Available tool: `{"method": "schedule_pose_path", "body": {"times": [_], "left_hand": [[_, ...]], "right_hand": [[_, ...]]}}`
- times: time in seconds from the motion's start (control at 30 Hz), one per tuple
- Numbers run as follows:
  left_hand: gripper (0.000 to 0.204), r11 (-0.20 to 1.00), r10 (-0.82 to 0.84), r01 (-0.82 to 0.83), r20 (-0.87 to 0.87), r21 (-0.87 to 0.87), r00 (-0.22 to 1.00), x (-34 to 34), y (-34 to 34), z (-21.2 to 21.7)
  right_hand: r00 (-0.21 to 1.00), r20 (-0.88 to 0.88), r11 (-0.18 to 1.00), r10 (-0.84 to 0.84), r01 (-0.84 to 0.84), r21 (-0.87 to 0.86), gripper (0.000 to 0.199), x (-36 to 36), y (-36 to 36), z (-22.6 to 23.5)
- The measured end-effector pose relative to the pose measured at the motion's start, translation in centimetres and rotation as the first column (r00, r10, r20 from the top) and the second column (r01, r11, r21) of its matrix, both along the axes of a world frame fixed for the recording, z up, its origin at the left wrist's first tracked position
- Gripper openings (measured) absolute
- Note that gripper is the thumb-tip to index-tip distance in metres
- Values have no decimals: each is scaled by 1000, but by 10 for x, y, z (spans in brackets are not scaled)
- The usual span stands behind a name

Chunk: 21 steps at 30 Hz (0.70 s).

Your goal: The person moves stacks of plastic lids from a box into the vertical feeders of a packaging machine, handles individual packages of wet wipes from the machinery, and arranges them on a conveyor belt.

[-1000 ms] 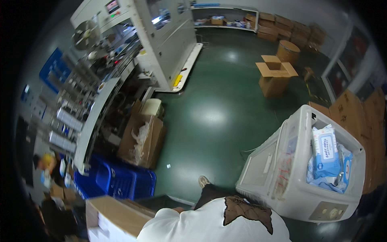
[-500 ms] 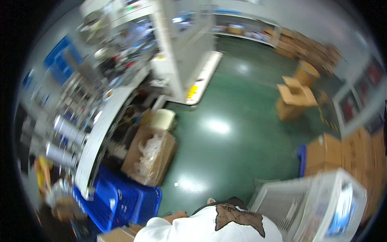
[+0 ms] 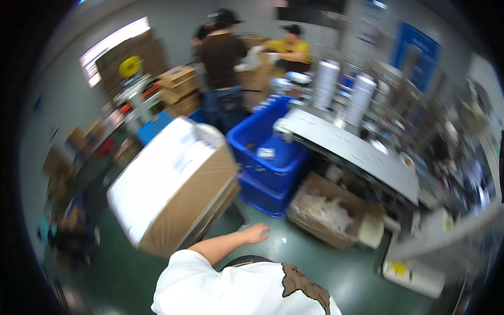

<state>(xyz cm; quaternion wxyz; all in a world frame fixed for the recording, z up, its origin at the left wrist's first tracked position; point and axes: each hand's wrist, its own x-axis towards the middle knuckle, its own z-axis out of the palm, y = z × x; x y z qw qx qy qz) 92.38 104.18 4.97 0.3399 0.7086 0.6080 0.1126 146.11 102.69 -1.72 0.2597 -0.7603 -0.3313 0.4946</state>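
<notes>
**Hand extended low beside large carton**

Where the person's arm comes forward from a white sleeve, one hand (image 3: 256, 232) hangs low over the green floor (image 3: 336, 268), fingers loosely spread and grasping nothing; the view does not settle which hand it is, and the other hand is out of sight. The large cardboard carton (image 3: 173, 194) with a white top stands tilted just to the left of that hand, near it but apart. Beyond the hand sit stacked blue crates (image 3: 270, 168), and to the right of it an open brown box (image 3: 328, 212) holding pale shredded filling. A grey conveyor (image 3: 352, 149) runs above that box. Two other people (image 3: 223, 58) stand at the far end among further cartons. The picture is blurred toward its edges.
</notes>
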Motion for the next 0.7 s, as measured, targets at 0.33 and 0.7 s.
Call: {"method": "schedule_pose_path", "body": {"times": [0.33, 0.7], "left_hand": [[26, 454, 636, -434, 58, 778, 770, -175, -28, 237], [61, 758, 651, -565, -418, 325, 633, -293, 4, 249]], "right_hand": [[968, -66, 970, 240, -243, -26, 23, -121, 185, -4], [310, -8, 302, 951, -919, 254, 37, -410, 221, 79]]}}
